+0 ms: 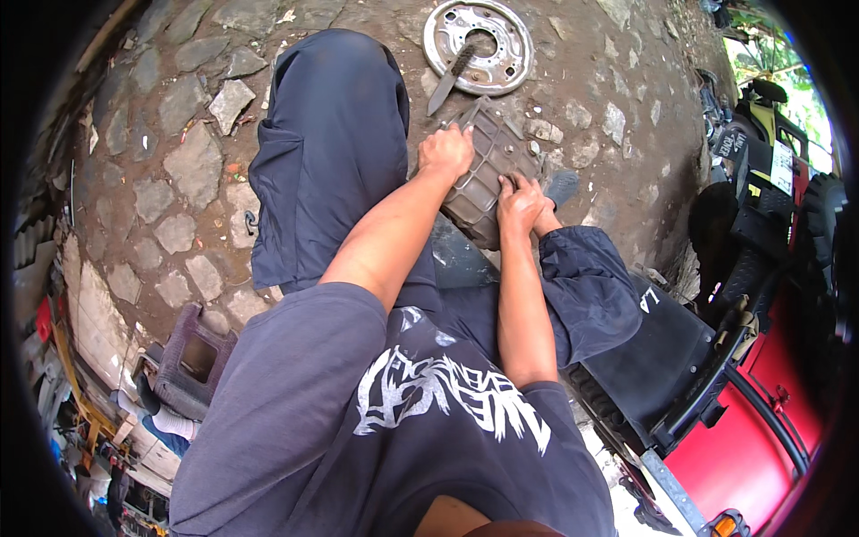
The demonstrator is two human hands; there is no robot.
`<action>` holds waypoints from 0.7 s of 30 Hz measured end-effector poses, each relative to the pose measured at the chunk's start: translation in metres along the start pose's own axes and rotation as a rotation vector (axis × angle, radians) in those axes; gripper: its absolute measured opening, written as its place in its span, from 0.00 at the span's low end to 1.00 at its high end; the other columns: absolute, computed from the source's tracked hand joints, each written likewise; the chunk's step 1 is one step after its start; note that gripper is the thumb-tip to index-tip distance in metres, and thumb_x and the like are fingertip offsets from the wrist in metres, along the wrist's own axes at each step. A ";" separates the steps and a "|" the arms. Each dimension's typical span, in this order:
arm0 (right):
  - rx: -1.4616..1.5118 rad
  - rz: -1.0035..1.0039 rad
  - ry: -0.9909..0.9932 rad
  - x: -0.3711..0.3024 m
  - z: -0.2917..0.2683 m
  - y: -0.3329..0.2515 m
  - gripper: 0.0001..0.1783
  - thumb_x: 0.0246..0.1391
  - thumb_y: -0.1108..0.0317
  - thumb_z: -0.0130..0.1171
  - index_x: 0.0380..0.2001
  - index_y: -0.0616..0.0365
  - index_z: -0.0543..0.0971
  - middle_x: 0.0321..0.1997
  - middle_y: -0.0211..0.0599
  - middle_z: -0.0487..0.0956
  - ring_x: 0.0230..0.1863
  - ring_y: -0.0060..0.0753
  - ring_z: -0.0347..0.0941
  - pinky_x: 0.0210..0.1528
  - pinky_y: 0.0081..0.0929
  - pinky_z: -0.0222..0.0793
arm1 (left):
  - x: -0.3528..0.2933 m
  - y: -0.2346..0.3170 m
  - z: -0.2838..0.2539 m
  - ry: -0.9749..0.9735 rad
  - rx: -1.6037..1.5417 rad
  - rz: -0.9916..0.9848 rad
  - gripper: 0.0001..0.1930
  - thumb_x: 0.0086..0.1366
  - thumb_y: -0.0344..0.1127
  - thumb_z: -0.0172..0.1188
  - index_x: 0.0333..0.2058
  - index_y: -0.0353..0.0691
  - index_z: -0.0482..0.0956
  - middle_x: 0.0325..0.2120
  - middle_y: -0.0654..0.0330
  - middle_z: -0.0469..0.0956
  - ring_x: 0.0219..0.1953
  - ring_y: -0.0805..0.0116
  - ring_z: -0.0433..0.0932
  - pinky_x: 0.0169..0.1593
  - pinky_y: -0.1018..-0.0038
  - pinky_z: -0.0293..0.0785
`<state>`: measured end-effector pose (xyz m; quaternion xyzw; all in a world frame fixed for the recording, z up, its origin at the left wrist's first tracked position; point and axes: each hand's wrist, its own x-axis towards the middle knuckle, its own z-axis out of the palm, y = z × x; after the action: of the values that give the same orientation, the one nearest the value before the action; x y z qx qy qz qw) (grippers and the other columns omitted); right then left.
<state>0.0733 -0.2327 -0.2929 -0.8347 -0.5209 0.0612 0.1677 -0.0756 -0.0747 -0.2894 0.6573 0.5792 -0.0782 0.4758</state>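
Observation:
A brown, dirty metal casting (490, 168) with a grid of raised ribs lies tilted between my legs. My left hand (447, 150) is closed on its upper left edge. Lower on the other side, my right hand (522, 206) grips the right edge, thumb on the ribbed face. The casting's underside is hidden. Just beyond it, a wire brush (454, 79) with dark bristles leans across a round silvery plate (516, 55) that has a central hole. Neither hand touches the brush.
Rough stone paving (195, 166) with soil surrounds me. On the right stands a red vehicle (761, 447) with black bars; a yellow vehicle (791, 125) is farther off. A purplish block-like stool (195, 358) sits at the lower left, near assorted clutter (89, 430).

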 end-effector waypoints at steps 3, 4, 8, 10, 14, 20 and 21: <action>0.011 -0.021 0.038 -0.001 0.011 -0.011 0.10 0.51 0.68 0.73 0.37 0.60 0.88 0.34 0.54 0.83 0.37 0.60 0.82 0.43 0.47 0.77 | 0.003 0.002 0.002 0.014 -0.006 0.011 0.28 0.79 0.55 0.41 0.55 0.39 0.80 0.50 0.42 0.84 0.56 0.43 0.82 0.61 0.52 0.75; 0.032 -0.022 0.036 0.007 0.010 -0.026 0.10 0.51 0.68 0.73 0.36 0.59 0.88 0.34 0.54 0.83 0.37 0.60 0.82 0.43 0.47 0.77 | 0.001 0.001 0.003 0.014 -0.004 0.012 0.28 0.79 0.55 0.41 0.55 0.39 0.81 0.50 0.42 0.84 0.56 0.43 0.82 0.61 0.52 0.75; 0.034 0.079 0.058 0.008 0.009 -0.037 0.10 0.50 0.69 0.73 0.36 0.59 0.89 0.35 0.55 0.83 0.38 0.59 0.82 0.43 0.46 0.77 | -0.002 -0.001 0.000 0.039 -0.008 0.015 0.28 0.79 0.55 0.41 0.54 0.38 0.81 0.49 0.41 0.84 0.55 0.43 0.82 0.61 0.52 0.75; 0.023 0.108 0.032 0.003 0.005 -0.017 0.10 0.50 0.70 0.73 0.36 0.59 0.89 0.35 0.55 0.83 0.38 0.58 0.83 0.43 0.46 0.78 | 0.001 0.001 0.000 0.037 0.011 0.017 0.28 0.79 0.55 0.41 0.54 0.38 0.81 0.49 0.41 0.84 0.55 0.43 0.82 0.60 0.52 0.76; -0.001 0.045 -0.001 0.006 0.005 -0.009 0.10 0.51 0.68 0.73 0.37 0.58 0.89 0.37 0.53 0.85 0.39 0.56 0.83 0.43 0.44 0.78 | 0.003 0.002 0.001 0.034 0.009 0.027 0.28 0.79 0.55 0.41 0.54 0.38 0.81 0.49 0.41 0.84 0.55 0.43 0.82 0.60 0.52 0.76; 0.060 0.055 -0.026 0.011 -0.001 -0.026 0.12 0.54 0.61 0.73 0.39 0.55 0.89 0.39 0.52 0.85 0.39 0.57 0.82 0.45 0.44 0.77 | 0.004 0.002 0.001 0.023 0.017 0.017 0.28 0.79 0.55 0.41 0.55 0.38 0.80 0.50 0.40 0.83 0.56 0.42 0.81 0.61 0.50 0.75; 0.042 0.053 -0.074 0.011 -0.008 -0.025 0.12 0.54 0.61 0.73 0.39 0.55 0.89 0.39 0.52 0.85 0.39 0.57 0.82 0.45 0.45 0.77 | 0.003 0.000 0.004 0.019 0.007 0.013 0.28 0.79 0.56 0.41 0.55 0.38 0.80 0.51 0.40 0.83 0.56 0.42 0.81 0.61 0.50 0.75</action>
<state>0.0592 -0.2149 -0.2763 -0.8418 -0.5029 0.1075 0.1641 -0.0735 -0.0754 -0.2934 0.6635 0.5790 -0.0711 0.4685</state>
